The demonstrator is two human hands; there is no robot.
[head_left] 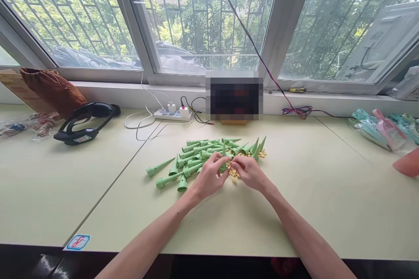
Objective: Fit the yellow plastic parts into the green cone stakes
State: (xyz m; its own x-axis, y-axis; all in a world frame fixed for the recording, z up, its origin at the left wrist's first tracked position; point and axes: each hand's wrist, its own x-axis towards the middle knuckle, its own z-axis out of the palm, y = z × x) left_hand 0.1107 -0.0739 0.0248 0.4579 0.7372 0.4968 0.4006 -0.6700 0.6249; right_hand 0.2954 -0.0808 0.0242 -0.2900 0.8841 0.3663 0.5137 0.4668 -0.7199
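Note:
My left hand (210, 175) is closed by thumb and fingers around a green plastic watering spike (224, 149), whose tip points up. Close against it, my right hand (251, 173) is pinched at the fingertips; whatever lies between them is too small to make out. Small pale-yellow pieces (233, 175) lie beneath and between both hands. More of them show behind the right hand. A loose heap of green spikes (193, 153) spreads to the left of and behind my hands, some lying flat, a few standing with points up.
A power strip (173, 114) with plugs and white cables lies at the back, beside a blurred-out dark panel (234, 98). Black headphones (85, 123) and a brown pouch (52, 91) sit at left. Bagged green and pink items (379, 128) are at right. Coiled wires (297, 112) rest near the window.

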